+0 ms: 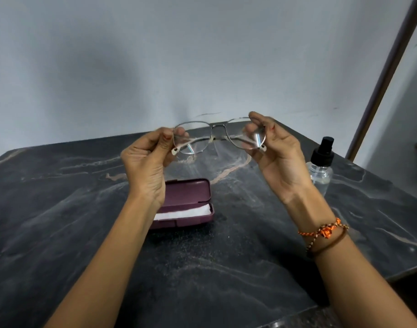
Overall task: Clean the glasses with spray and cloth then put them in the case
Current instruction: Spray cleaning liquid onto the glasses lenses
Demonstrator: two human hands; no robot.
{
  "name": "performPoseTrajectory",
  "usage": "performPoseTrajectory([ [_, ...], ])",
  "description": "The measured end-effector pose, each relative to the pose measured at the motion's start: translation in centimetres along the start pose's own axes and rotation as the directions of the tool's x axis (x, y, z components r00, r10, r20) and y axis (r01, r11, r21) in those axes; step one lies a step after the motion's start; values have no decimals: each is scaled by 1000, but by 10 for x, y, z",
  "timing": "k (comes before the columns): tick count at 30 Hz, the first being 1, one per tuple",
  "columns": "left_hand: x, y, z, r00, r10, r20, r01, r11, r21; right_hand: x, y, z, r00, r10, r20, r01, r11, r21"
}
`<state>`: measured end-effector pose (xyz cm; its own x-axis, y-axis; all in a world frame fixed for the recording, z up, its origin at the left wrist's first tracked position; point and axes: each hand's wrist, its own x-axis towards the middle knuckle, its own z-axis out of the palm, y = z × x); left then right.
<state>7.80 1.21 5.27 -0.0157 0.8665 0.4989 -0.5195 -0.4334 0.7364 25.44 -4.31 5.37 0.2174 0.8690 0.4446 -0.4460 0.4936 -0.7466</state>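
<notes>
Glasses (218, 138) pinched at both ends, left hand (147, 162) and right hand (277, 151). Spray bottle (321, 165) untouched, cloth (185, 213) sitting in open case (182, 204). Cleaning seemingly not started yet.

A dark marble table (61, 209) with pale and tan veins fills the lower view, its right edge running toward the far right corner. Behind its far edge rises a plain grey wall (155, 55). A brown door frame (387, 74) slants up beyond the right edge
</notes>
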Motion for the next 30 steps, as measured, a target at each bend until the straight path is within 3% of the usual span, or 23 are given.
performPoseTrajectory([
  [8, 4, 10, -3, 995, 85, 52, -86, 996, 17, -2, 1, 5, 985, -172, 10, 172, 981, -87],
  [18, 5, 16, -5, 978, 183, 104, -194, 974, 115, 0, 2, 0, 943, -331, 20, 315, 875, -367],
  [23, 7, 16, -8, 961, 177, 212, -217, 959, 183, 3, 2, -4, 939, -344, 2, 319, 871, -374],
  [30, 13, 19, -20, 906, 65, 417, -254, 873, 415, 5, 2, -7, 932, -363, 1, 340, 872, -352],
])
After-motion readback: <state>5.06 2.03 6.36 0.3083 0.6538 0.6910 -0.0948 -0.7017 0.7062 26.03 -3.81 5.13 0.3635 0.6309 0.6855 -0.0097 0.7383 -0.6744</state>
